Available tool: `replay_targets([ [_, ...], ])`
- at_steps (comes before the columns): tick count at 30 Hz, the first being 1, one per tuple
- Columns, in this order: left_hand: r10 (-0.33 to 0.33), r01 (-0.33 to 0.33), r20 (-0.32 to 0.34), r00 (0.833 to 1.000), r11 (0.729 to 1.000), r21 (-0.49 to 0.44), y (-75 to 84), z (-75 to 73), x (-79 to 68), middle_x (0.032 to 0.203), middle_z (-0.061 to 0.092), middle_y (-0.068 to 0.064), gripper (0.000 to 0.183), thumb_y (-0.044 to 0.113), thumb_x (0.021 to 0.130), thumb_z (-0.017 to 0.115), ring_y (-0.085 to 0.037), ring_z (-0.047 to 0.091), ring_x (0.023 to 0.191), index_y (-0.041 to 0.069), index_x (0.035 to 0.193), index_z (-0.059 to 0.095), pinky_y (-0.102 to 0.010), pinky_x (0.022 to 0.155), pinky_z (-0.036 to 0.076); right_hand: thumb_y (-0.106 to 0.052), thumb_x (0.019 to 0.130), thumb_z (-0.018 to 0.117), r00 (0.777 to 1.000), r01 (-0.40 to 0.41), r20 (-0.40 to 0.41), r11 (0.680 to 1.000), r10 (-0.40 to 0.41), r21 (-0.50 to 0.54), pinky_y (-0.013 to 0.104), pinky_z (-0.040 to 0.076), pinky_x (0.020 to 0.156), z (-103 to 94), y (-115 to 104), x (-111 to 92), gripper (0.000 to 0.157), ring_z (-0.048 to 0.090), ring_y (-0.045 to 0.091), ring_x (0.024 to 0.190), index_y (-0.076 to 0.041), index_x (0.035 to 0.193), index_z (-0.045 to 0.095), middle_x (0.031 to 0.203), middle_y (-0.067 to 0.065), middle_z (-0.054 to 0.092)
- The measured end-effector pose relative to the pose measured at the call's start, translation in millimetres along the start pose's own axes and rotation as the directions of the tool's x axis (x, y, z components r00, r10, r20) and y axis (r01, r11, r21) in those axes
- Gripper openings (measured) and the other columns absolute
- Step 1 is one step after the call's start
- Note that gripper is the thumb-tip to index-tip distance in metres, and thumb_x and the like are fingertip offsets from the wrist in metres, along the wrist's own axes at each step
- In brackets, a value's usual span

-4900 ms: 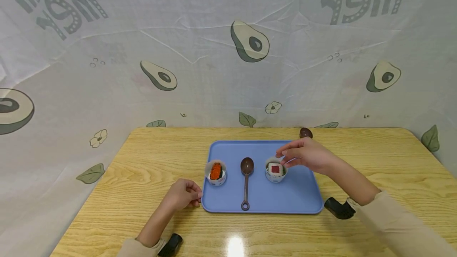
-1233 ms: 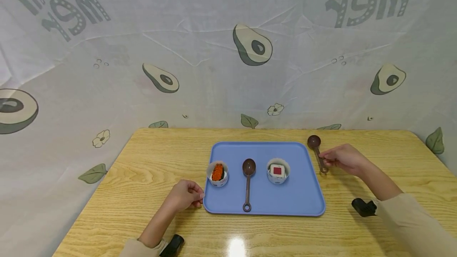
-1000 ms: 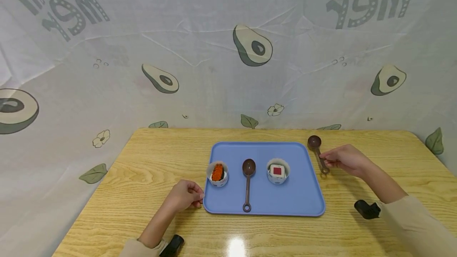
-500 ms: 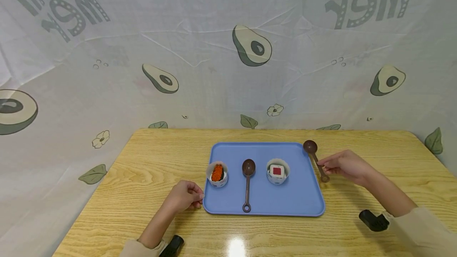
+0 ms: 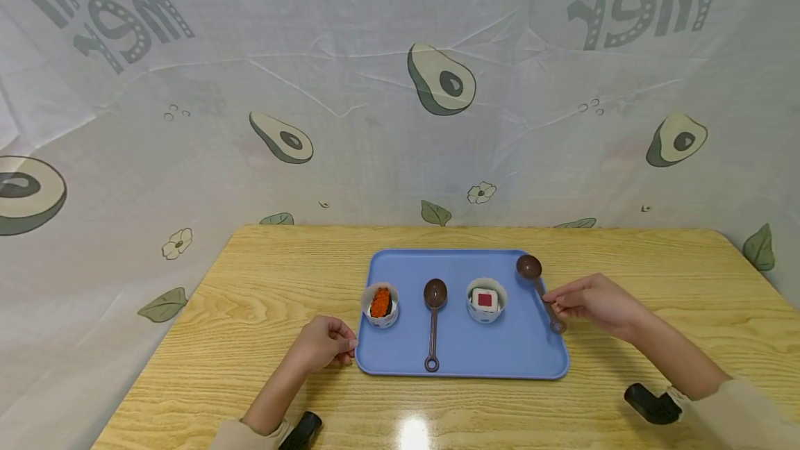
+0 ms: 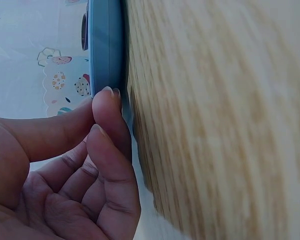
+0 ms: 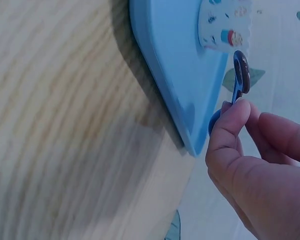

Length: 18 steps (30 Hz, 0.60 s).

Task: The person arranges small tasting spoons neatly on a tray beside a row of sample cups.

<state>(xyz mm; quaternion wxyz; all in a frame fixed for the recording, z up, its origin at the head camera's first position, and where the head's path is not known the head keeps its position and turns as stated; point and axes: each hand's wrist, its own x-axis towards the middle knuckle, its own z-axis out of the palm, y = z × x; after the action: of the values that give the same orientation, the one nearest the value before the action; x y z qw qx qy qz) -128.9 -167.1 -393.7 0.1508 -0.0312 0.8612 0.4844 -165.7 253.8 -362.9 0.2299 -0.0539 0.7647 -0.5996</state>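
Observation:
My right hand [image 5: 594, 302] pinches a brown spoon [image 5: 541, 290] by its handle over the right edge of a blue tray [image 5: 519, 353]. The spoon's bowl points to the back, and its ringed handle end [image 7: 241, 70] shows in the right wrist view, raised above the tray. At the tray's left edge my left hand [image 5: 321, 344] pinches the rim between thumb and fingers. A second brown spoon [image 5: 434, 318] lies in the middle of the tray. To its left stands a paper cup [image 5: 382, 320] with orange roe sushi; to its right, another paper cup [image 5: 485, 314] with a white-and-red sushi roll.
The tray sits on a wood-grain table [image 5: 300, 255]. Behind it hangs a pale cloth [image 5: 362, 89] printed with avocados. Black wrist mounts [image 5: 653, 404] are worn below both hands.
My right hand left the right-hand cup and took the brown spoon from beyond the tray's right side. It has since carried it left and nearer, over the tray edge. My left hand stays put.

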Motion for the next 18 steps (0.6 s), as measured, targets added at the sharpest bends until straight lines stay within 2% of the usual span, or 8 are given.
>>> replay_targets([
  [18,-0.017,0.017,-0.013,1.000,1.000,0.007,-0.3,0.7,-0.6,0.062,0.057,-0.007,0.007,-0.005,0.084,0.059,-0.014,0.056,0.053,-0.004,0.078,0.062,-0.028,0.050,0.050,0.005,0.090,0.043,0.998,-0.027,0.050,0.999,0.024,0.042,0.028,0.050,0.069,18.6,12,-7,0.027,0.058,0.013,0.072,0.024,0.106,0.053,0.086,0.007,0.059],
])
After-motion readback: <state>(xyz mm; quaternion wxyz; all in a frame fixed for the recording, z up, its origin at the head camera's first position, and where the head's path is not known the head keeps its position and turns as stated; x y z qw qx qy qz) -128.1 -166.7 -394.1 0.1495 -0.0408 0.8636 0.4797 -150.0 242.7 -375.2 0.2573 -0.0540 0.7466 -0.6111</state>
